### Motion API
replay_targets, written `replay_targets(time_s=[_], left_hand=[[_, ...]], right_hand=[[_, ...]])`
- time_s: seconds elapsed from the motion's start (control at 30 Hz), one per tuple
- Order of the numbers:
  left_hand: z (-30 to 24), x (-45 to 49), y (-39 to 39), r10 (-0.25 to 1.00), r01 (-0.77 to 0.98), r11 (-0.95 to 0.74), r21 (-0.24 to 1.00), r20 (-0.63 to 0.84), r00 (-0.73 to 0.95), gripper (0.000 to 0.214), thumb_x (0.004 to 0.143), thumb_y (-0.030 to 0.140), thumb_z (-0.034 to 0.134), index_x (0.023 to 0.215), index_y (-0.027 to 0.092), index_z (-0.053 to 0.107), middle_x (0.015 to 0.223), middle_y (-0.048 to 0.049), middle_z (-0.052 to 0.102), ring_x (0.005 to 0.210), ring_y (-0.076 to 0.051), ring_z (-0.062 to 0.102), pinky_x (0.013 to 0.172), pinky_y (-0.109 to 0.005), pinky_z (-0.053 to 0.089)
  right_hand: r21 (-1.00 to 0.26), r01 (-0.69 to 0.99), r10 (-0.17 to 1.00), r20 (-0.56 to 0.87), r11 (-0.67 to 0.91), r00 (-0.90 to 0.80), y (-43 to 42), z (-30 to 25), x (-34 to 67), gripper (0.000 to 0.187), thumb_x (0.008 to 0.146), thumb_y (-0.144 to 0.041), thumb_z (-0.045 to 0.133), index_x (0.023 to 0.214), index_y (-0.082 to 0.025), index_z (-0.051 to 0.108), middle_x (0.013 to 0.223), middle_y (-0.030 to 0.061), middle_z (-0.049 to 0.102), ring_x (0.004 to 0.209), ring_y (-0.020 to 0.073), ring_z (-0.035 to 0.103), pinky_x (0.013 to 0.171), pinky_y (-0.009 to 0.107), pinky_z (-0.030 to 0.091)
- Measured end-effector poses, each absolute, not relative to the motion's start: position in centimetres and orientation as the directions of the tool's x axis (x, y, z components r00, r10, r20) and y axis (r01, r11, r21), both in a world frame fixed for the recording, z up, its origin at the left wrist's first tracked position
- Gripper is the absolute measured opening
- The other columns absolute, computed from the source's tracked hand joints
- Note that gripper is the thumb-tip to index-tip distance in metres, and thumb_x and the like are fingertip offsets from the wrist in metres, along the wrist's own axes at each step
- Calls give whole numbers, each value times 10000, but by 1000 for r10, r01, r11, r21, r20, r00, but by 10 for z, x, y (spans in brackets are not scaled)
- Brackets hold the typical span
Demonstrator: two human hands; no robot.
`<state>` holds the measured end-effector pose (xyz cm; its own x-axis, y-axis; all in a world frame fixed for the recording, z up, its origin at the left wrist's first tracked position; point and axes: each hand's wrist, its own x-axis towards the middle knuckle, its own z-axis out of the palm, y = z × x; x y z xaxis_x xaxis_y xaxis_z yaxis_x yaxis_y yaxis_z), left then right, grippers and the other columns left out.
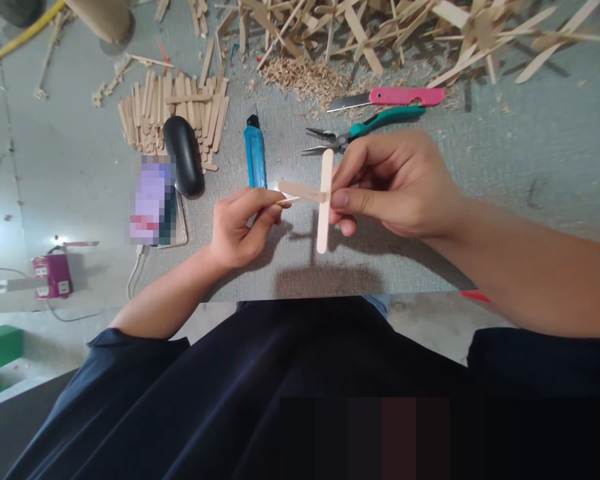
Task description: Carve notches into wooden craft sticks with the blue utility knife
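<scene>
Between my two hands is a small piece made of joined popsicle sticks point(325, 227), one stick crossing the end of others. My left hand point(245, 223) pinches a thin stick that runs toward the crossing stick. My right hand point(395, 187) is closed on the far side of the crosspiece, thumb and fingers at the joint. How the sticks meet at the joint is partly hidden by my fingers. Just beyond my hands lie a blue box cutter point(255, 152), teal-handled pliers point(360, 130) with jaws apart, and a pink-handled folding knife point(405, 97) with its blade out.
Loose popsicle sticks point(213, 123) lie in a pile at the left, beside a black oval case point(184, 157) and a phone point(153, 200) on a cable. Wood shavings point(305, 80) and a heap of assembled sticks point(370, 33) fill the back. A purple power adapter point(55, 275) sits far left.
</scene>
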<state>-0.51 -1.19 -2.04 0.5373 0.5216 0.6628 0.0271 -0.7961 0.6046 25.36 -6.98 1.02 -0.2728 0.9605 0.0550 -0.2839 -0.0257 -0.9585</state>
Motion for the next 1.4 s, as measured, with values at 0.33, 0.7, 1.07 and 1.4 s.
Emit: replay_targets(time_s=[0.33,0.7,1.07,1.4], left_hand=[[-30,-10,-9,450,36,-861,508,727,519,187,1130,122,664,1046,232,790,810,11,817,666,-128,732,615,-266,510],[-26,-6,-20,519,55,-808,587,664,539,234,1164,137,702,957,219,773,755,19,814,635,-105,746,620,-227,533],[-23,2,-33,629,22,-693,721,589,507,249,1239,240,710,1008,231,802,673,80,768,518,-56,711,522,-173,480],[-27,5,-39,724,8,-582,813,514,460,319,1256,344,715,970,241,810,711,56,809,493,-66,686,483,-196,467]], right_hand=[[-975,-221,937,47,-33,-346,-75,15,251,383,905,-346,1133,848,-231,772,754,-28,825,524,99,703,451,206,543],[-952,-271,913,-24,-146,-408,-72,4,240,471,892,-448,1143,847,-212,739,728,-16,799,501,89,692,459,202,554],[-932,-300,881,-43,-206,-471,-70,-11,238,487,972,-479,1090,897,-209,691,773,-16,832,525,77,726,485,160,563],[-905,-344,883,-69,-251,-465,-69,-14,230,490,918,-427,1128,865,-213,690,729,-21,820,473,95,697,422,182,531]])
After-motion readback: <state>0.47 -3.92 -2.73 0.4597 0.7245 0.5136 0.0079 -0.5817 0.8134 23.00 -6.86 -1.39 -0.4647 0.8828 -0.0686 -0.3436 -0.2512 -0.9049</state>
